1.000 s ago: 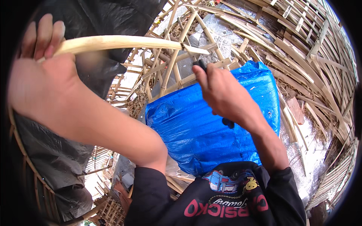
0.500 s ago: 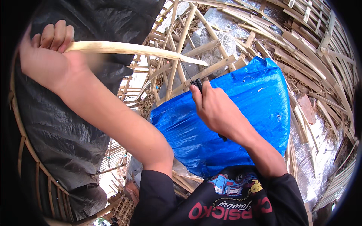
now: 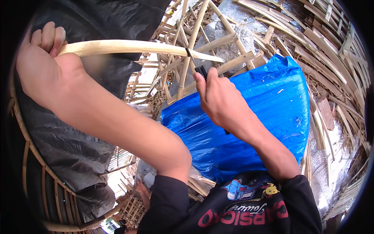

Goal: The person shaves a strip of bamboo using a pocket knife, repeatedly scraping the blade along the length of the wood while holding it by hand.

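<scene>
A long pale bamboo strip [image 3: 128, 47] stretches across the upper middle, tapering to a point at its right end. My left hand [image 3: 44, 66], raised at the upper left, is closed around the strip's left end. In my right hand [image 3: 220, 95] is a knife [image 3: 200, 70] with a black handle and a thin dark blade. Its blade touches the strip, crossing it a little short of the pointed tip. Below my right hand, a blue plastic sheet [image 3: 249, 117] lies spread over my lap. The lower end of the knife handle is mostly hidden by my hand.
Black plastic sheeting [image 3: 89, 152] hangs on the left beside a curved bamboo railing [image 3: 33, 152]. Beyond the blue sheet stands a frame of crossed bamboo slats [image 3: 194, 29]. Many split bamboo strips [image 3: 311, 58] lie piled at the right.
The view has shifted slightly. My left hand has drawn a little further left on the strip's end, and the blade now sits against the strip near the tip.
</scene>
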### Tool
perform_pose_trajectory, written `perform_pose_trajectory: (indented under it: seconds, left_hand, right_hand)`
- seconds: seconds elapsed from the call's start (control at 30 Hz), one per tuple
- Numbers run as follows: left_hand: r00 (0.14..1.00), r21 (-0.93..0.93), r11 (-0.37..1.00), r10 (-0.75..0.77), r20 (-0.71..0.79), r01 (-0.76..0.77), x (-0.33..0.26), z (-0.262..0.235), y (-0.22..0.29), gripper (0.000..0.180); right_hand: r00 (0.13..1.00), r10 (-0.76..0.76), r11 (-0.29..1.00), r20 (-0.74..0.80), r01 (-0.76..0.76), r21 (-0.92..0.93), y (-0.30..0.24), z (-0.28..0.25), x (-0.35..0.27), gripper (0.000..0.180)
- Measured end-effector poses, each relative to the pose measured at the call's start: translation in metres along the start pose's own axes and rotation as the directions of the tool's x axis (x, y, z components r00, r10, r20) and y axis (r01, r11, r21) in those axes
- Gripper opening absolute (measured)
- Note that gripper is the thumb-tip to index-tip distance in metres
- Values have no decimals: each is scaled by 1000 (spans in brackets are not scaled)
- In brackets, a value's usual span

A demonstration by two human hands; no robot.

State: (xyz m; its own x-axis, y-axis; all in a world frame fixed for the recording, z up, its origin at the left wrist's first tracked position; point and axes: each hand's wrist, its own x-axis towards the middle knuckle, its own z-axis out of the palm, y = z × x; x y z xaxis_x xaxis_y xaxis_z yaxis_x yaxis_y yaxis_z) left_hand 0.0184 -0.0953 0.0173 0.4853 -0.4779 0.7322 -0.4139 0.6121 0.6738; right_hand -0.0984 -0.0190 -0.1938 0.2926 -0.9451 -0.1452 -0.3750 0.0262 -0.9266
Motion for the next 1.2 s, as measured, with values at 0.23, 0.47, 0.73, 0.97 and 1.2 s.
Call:
perform_pose_trajectory:
  seconds: [0.23,0.47,0.73,0.97,1.2]
  left_hand:
    - [1000,3,1000,8,-4,-8,3,-10,-7,13]
    - [995,130,988,90,-54,-82,9,-41,-15,21]
    - [989,147,984,116,-96,-101,14,-59,-19,30]
    - [989,153,986,89,-117,-71,38,-73,-31,25]
    - [971,240,967,134,-199,-84,33,-80,-33,25]
  right_hand:
    - [997,-68,994,-31,65,-86,-5,3,13,43]
    - [999,28,993,44,-23,-112,-5,8,-7,42]
    - [999,-16,994,-30,12,-107,-8,20,-2,41]
    - [999,-18,990,-36,13,-138,-2,21,3,42]
    - [1000,-2,997,26,4,-79,-6,23,-16,40]
